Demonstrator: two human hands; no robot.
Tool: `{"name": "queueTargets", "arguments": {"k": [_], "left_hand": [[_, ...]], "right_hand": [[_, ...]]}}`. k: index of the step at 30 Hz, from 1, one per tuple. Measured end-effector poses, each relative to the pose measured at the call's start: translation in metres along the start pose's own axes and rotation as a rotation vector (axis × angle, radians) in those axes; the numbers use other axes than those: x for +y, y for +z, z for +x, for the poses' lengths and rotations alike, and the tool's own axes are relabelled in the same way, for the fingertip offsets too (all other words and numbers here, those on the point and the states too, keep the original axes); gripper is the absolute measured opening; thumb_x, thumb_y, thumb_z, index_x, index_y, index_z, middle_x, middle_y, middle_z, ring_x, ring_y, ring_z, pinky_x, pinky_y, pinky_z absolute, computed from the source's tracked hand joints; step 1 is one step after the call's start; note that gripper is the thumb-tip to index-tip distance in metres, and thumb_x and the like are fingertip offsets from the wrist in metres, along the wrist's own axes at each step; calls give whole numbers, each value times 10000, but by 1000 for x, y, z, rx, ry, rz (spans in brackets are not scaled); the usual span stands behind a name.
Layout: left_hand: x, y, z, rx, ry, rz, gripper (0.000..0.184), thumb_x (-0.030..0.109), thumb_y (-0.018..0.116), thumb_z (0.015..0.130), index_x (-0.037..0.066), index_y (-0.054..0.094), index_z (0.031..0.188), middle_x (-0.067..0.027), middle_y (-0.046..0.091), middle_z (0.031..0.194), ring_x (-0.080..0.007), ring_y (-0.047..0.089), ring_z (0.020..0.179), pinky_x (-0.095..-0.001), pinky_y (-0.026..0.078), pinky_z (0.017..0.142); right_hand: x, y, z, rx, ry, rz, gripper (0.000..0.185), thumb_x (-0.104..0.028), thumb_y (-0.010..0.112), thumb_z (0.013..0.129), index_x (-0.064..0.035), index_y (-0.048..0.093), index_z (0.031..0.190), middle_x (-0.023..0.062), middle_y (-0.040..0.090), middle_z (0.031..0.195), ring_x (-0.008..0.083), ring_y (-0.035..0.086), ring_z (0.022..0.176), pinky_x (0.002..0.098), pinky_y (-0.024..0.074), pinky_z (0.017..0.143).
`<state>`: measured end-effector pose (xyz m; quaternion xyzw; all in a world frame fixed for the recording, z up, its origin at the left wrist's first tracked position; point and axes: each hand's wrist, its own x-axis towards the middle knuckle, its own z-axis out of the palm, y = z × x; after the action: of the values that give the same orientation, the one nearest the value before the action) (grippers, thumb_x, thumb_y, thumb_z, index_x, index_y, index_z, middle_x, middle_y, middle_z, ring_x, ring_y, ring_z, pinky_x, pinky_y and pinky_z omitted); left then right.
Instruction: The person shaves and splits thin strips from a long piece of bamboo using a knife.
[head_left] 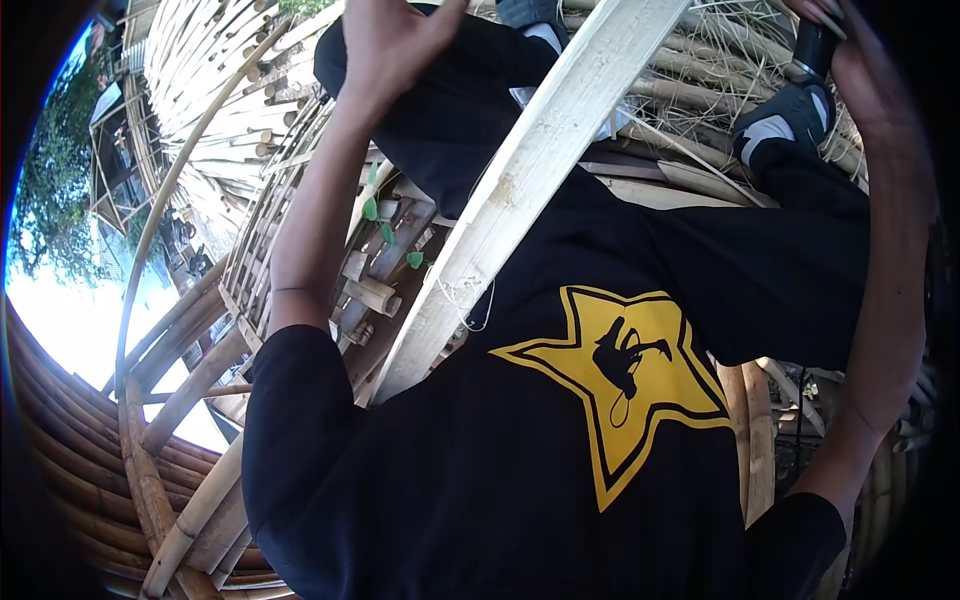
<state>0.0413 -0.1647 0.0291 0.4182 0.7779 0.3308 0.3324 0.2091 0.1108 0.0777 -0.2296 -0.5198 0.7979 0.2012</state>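
A long pale split bamboo slat (545, 150) slants across my lap, from the top edge down to my side. A thin curled fibre (468, 305) hangs on its lower part. Left of the slat, at the top edge, is my left hand (395, 40); its thumb stands apart from the fingers, whose tips are cut off by the frame. Nothing shows in it, and it is apart from the slat. At the upper right my right hand (865, 75) has its fingers around a black cylindrical handle (815, 48) with a shiny ring at its lower end; the rest is out of view.
Cut bamboo poles (215, 110) lie piled at the upper left. Bamboo poles and loose shavings (690, 75) cover the ground by my shoes (785, 125). A curved bamboo railing (80, 470) runs at the lower left. Woven slats (365, 285) and small leaves (415, 260) are beside my left arm.
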Motion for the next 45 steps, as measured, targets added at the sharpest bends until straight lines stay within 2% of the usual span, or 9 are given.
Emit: {"name": "queueTargets", "arguments": {"k": [2,10,16,26,30,33,38,41,45], "left_hand": [[49,-29,37,734,268,-123,278,132,551,894,0,491,1131,-143,606,1018,-239,623,926,-395,419,963],[24,74,-42,-1323,-782,-637,511,444,457,944,-18,550,1142,-147,638,1029,-196,643,923,-317,522,827],[57,2,34,405,181,-365,505,456,481,931,14,512,1175,-119,606,1049,-199,627,933,-286,514,798],[42,67,-27,-1252,-759,-174,578,502,356,966,-2,553,1169,-125,637,1053,-198,622,1006,-300,492,826],[57,4,13,177,301,721,334,254,613,890,11,568,1115,-124,627,1073,-234,631,965,-306,500,780],[50,-3,15,136,-84,-521,407,372,515,938,-16,590,1036,-129,646,913,-192,651,797,-273,504,704],[56,68,-8,-1290,-959,99,633,543,427,923,-51,602,1054,-169,655,912,-229,661,851,-311,519,793],[33,78,-1,-365,301,354,559,490,500,908,-32,607,1078,-171,651,994,-248,640,947,-329,500,864],[64,19,52,-23,230,266,416,367,541,901,-19,605,1043,-151,640,995,-230,626,945,-328,496,840]], "right_hand": [[-1,9,-6,17,-119,-12,135,-140,504,936,-10,507,972,-40,394,702,7,301,451,152,295,382],[-10,13,4,79,-1,-106,165,-142,515,932,3,552,863,-38,403,644,17,304,441,161,275,375],[-10,21,5,97,-127,-93,186,-130,483,941,40,554,913,13,502,717,11,316,456,158,286,383],[-5,24,7,37,-11,-36,193,-133,479,944,43,554,922,7,484,713,10,321,471,158,287,391],[-6,26,2,19,14,-11,195,-137,480,945,40,555,916,1,472,705,10,322,474,159,284,393],[-6,25,3,6,17,-2,198,-139,479,946,42,556,917,-4,460,694,11,321,477,159,284,396],[-8,29,2,4,8,-22,210,-135,471,949,56,556,936,-13,433,658,17,317,485,158,289,411],[-7,30,2,3,6,-30,218,-133,466,951,65,556,947,-19,416,637,21,315,490,157,291,419],[-9,32,0,42,-54,-46,229,-131,460,953,77,557,963,-26,394,609,25,312,497,155,295,431]]}}
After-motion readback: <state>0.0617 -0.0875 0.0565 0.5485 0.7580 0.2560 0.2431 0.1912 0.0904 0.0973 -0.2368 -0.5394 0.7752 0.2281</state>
